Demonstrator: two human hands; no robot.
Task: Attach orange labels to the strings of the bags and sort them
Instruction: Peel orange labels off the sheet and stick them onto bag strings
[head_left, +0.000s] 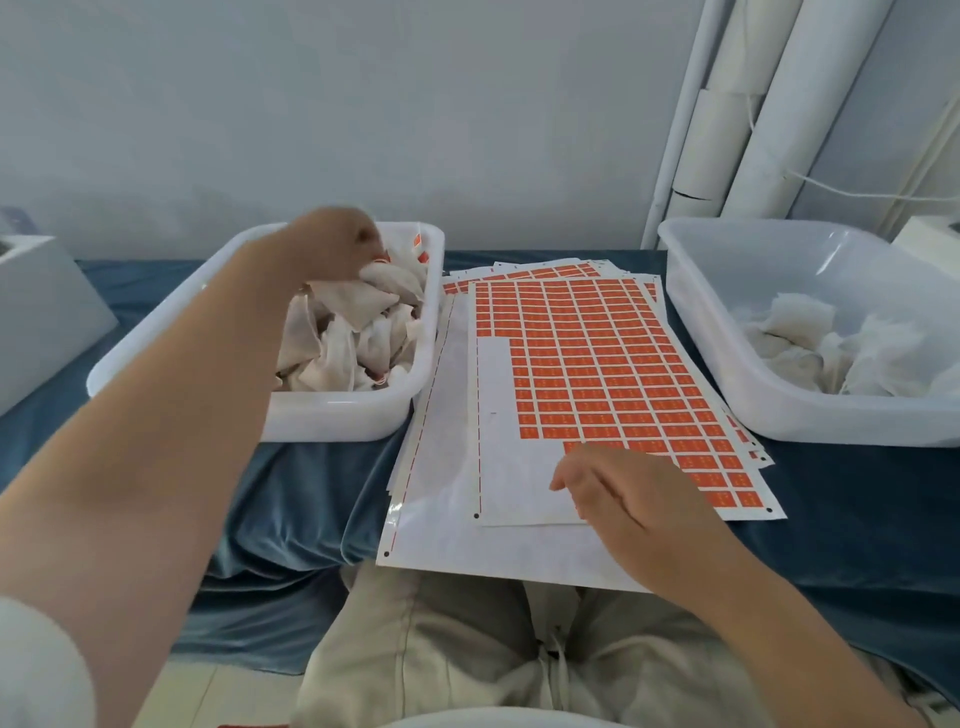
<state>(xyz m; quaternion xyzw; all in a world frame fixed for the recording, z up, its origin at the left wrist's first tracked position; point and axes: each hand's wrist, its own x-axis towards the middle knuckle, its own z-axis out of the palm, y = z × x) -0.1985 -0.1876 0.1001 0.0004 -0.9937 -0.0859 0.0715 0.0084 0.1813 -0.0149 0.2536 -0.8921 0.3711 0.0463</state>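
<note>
Reaching into left tray with left hand, fingers curling down onto a white mesh bag; blurred, cannot tell whether pinching. Heaping there: pale pyramid bags, small orange labels showing by the far rim. Resting right hand on near part of label sheet, fingers loosely bent, slightly spread, holding nothing. Sitting in right tray on the counter: plain white bags.

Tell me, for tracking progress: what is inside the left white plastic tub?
The white plastic tub holds a heap of white mesh bags, some with orange labels. The left hand and forearm hide its left part.
</note>
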